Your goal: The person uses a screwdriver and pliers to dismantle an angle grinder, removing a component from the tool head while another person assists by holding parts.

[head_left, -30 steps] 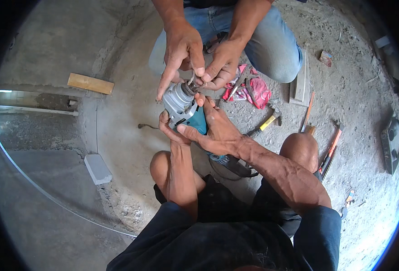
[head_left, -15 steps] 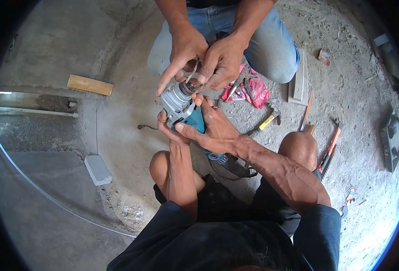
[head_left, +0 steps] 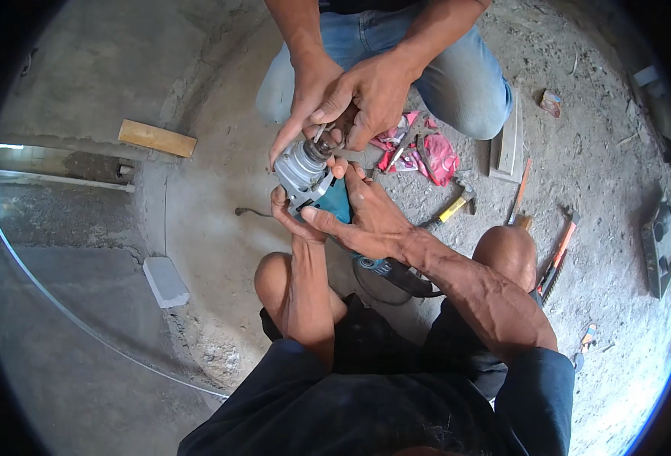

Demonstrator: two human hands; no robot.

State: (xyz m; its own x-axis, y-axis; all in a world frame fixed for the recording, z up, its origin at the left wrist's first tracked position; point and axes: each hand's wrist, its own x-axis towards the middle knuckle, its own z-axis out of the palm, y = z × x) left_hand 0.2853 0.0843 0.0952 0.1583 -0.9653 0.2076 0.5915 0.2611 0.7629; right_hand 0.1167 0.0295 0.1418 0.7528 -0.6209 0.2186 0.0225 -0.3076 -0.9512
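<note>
Between my knees is a teal power tool with a silver gear head, like an angle grinder (head_left: 302, 176), its spindle end tilted up and away from me. My left hand (head_left: 294, 215) is closed round the near left side of the silver head. My right hand (head_left: 372, 216) wraps the teal body from the right, with its thumb across the near side. Facing me, another person's left hand (head_left: 381, 95) and right hand (head_left: 309, 95) work at the spindle with a thin pale piece (head_left: 320, 133). Their fingers hide most of the spindle tip.
Right of the tool lie a pink cloth (head_left: 438, 156) with small tools, a yellow-handled hammer (head_left: 455, 207) and an orange-handled saw (head_left: 560, 254). A grey block (head_left: 166, 281) and a wooden board (head_left: 157, 137) lie left. The other person's jeans-clad knee (head_left: 468, 99) is close by.
The other person's left-hand fingers have shifted and curled closer round the spindle. My hands keep the same hold; the whole view has slid slightly.
</note>
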